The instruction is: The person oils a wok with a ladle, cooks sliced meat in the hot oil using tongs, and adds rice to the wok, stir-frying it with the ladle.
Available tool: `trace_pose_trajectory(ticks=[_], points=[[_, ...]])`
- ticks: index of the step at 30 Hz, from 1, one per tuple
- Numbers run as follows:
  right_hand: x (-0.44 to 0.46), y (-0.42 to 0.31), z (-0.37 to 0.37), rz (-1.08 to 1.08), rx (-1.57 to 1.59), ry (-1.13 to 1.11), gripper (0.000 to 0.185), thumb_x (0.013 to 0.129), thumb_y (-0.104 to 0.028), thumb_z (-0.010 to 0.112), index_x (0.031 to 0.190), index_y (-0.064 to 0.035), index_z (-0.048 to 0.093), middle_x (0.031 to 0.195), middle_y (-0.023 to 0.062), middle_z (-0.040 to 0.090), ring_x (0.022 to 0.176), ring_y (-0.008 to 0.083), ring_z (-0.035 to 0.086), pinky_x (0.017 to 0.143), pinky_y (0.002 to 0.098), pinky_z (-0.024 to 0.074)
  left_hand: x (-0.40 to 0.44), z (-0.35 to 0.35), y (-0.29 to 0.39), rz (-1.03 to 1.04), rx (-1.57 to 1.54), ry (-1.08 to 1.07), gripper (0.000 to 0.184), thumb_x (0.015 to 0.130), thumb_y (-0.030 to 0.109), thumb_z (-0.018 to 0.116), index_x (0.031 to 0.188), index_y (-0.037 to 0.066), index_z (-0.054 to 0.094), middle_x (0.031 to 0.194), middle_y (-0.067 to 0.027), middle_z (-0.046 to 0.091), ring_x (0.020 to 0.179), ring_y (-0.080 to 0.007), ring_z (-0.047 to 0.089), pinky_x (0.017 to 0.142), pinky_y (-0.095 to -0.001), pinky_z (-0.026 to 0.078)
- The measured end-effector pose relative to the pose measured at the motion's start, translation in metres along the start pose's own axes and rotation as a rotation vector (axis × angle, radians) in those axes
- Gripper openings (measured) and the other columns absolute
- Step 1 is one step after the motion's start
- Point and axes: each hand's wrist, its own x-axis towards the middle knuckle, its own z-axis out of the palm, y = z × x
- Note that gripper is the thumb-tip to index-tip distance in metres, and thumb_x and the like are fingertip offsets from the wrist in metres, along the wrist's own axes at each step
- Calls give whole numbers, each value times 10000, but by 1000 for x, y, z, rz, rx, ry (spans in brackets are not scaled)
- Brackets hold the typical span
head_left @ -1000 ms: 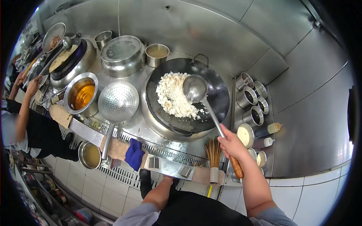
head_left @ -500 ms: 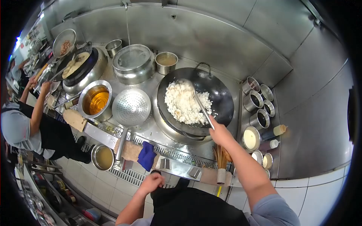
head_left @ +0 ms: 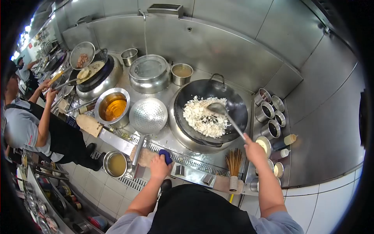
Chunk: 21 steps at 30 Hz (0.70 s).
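Observation:
My right hand (head_left: 256,151) is closed round the handle of a steel ladle (head_left: 230,120). The ladle's bowl hangs over white rice (head_left: 200,117) heaped in a black wok (head_left: 238,105). A few darker bits show among the grains. At the front edge of the stove, my left hand (head_left: 160,167) is closed on a blue cloth (head_left: 166,156), part of which sticks out past the fingers. Left of the wok lies a perforated strainer (head_left: 148,116), its handle pointing toward me.
Behind stand a lidded pot (head_left: 149,78) and a small pot (head_left: 182,73). A pot of amber liquid (head_left: 113,107) is at left. Seasoning containers (head_left: 269,128) line the right; a bamboo brush (head_left: 233,165) lies in front. At far left a co-worker (head_left: 37,124) works at another wok (head_left: 91,74).
My left hand has moved from near my body onto the blue cloth. The ladle has swung right and lifted from the rice, with my right hand shifting right. The camera view has shifted.

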Motion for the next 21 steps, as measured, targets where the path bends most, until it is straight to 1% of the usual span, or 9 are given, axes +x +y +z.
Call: trace_pose_trajectory(ticks=[4,6,8,10,11,12,14,17,21], points=[[36,19,-1,120,283,204,524,874,-222,503,1379,-206,364,988,238,621,903,405,596,799,472,467,9,1,-9,98,1,-98,355,723,304,666,939,46,555,887,-152,602,867,-349,583,794,-446,442],[99,20,44,67,349,304,504,870,-226,515,1359,-183,401,1094,244,588,986,394,579,832,453,463,19,-3,-14,-150,-320,-308,402,761,338,660,993,25,564,957,-191,622,895,-353,603,801,-420,462],[89,-46,13,253,729,-69,509,879,-225,521,1363,-143,386,1180,226,559,1056,372,566,879,383,448,23,-9,-17,-226,-597,-361,451,791,354,654,1068,11,562,1029,-190,630,927,-336,614,810,-386,481],[103,-57,43,0,675,23,537,874,-197,537,1381,-226,361,1129,222,585,1016,371,577,842,383,460,22,-27,-12,-596,-1561,-441,460,800,322,650,1127,13,554,1042,-150,639,927,-302,623,820,-358,486],[97,-55,46,-85,559,40,541,875,-178,524,1384,-249,356,1099,209,599,981,363,591,826,393,466,26,-20,-18,-695,-1773,-487,459,815,290,608,1171,10,528,1131,-141,606,1023,-289,594,907,-365,459],[90,-52,46,-170,438,62,547,876,-158,511,1387,-272,350,1069,197,614,946,355,606,810,404,473,25,-20,-19,-693,-1768,-494,459,815,290,608,1171,10,528,1131,-141,606,1023,-289,594,907,-365,459],[39,-47,10,-179,216,50,559,875,-142,499,1391,-285,339,1011,195,623,883,357,616,767,418,483,26,-45,2,-567,-2366,-501,532,800,324,593,1222,14,496,1216,-186,545,1163,-303,512,997,-434,403],[-8,-14,0,-238,-218,134,601,872,-117,477,1405,-322,291,844,193,623,700,358,622,620,442,498,30,-43,30,-462,-2454,-602,544,800,319,572,1240,16,473,1235,-207,516,1206,-325,470,1017,-481,373],[-43,52,50,-127,-104,253,601,876,-175,501,1411,-323,272,753,190,605,647,367,605,581,462,483,37,-8,66,-546,-2263,-756,468,806,242,595,1206,25,487,1073,-176,590,948,-286,604,875,-395,487]])
